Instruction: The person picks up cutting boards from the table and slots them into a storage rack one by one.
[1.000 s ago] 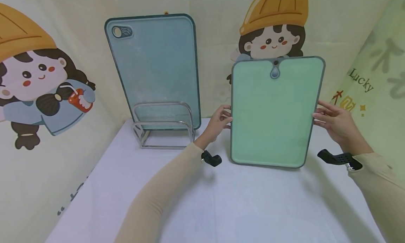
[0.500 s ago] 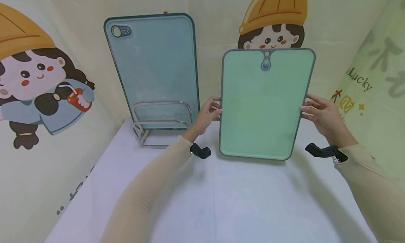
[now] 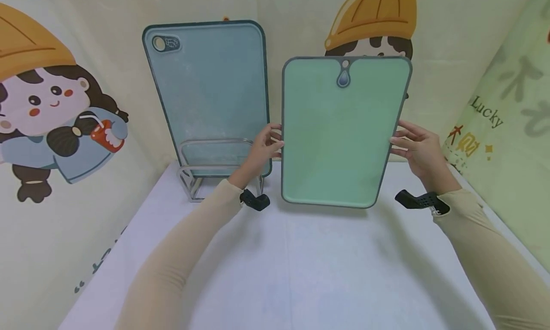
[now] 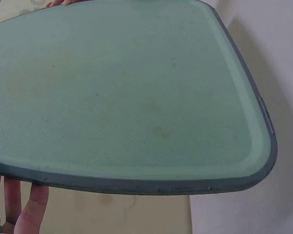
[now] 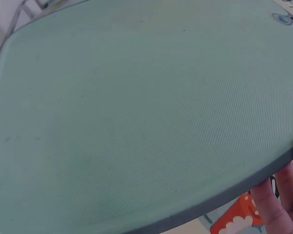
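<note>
A light green cutting board [image 3: 339,139] with a grey rim is held upright, tilted slightly, its lower edge just above the table. Near its top it has a hole and a drop-shaped mark. My left hand [image 3: 264,146] grips the board's left edge, and my right hand [image 3: 417,146] grips the right edge. In the left wrist view, fingers [image 4: 27,209] show below the rim of the green board. The right wrist view catches fingers [image 5: 278,200] at the board's edge, the thumb partly cut off.
Left of the hands a blue-grey cutting board [image 3: 210,91] leans in a metal wire rack [image 3: 221,167]. My left forearm passes in front of the rack's right end. The white table [image 3: 292,268] meets a patterned cloth backdrop [image 3: 296,15] behind.
Both hands have carried the green cutting board to the left and up, toward the rack. The rack and the blue-grey board have stayed where they were.
</note>
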{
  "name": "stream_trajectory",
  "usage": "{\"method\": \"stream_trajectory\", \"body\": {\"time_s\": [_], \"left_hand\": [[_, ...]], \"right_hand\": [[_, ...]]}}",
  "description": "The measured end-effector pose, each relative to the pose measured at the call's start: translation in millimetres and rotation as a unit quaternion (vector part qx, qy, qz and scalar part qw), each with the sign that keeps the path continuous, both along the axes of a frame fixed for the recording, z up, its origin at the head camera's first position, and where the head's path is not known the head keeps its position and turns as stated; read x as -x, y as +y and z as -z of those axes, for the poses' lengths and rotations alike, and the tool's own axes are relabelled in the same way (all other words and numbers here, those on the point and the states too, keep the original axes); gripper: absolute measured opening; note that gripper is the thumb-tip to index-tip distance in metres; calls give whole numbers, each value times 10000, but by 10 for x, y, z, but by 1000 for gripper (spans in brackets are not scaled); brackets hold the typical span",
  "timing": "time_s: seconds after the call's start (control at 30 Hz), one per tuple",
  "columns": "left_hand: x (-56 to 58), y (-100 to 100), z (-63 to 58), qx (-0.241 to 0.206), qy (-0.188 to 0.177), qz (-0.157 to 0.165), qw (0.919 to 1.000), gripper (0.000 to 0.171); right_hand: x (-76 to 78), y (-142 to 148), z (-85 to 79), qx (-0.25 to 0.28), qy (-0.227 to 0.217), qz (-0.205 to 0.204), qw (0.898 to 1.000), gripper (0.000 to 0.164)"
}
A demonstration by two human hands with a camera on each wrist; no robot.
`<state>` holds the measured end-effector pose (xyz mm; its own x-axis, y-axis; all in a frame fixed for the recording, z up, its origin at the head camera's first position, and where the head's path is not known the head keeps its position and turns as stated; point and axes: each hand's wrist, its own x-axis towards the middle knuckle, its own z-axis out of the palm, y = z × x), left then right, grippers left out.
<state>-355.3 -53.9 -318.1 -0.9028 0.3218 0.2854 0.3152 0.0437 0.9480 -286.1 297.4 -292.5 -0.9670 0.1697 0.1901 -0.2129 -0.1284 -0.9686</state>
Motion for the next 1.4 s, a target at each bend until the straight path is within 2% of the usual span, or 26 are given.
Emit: {"method": "stream_trajectory", "body": {"time_s": [0.17,0.4,0.5,0.67,0.8,1.07,1.4], "left_hand": [[12,-154,-80,49,-31,-58,10000,36],[20,-383,-201,-7,-86,-8,10000,39],[27,-481,-229,-63,-99,-39,9999,38],[48,-639,-252,-70,-132,-171,9997,38],[43,-739,-281,-153,-103,-231,9996,37],[-5,-793,-354,-217,-18,-206,9996,34],[0,-737,-407,-347,41,-131,9993,37]], "right_hand": [[30,-138,-45,-90,5,-3,10000,46],[81,-341,-117,39,75,-32,10000,44],[99,-441,-140,-57,113,-1,9999,47],[129,-588,-177,-163,-95,47,9998,57],[170,-668,-218,-42,-132,-107,9998,54],[185,-722,-335,375,-45,-204,9991,53],[138,-694,-471,397,36,-138,9991,50]]}}
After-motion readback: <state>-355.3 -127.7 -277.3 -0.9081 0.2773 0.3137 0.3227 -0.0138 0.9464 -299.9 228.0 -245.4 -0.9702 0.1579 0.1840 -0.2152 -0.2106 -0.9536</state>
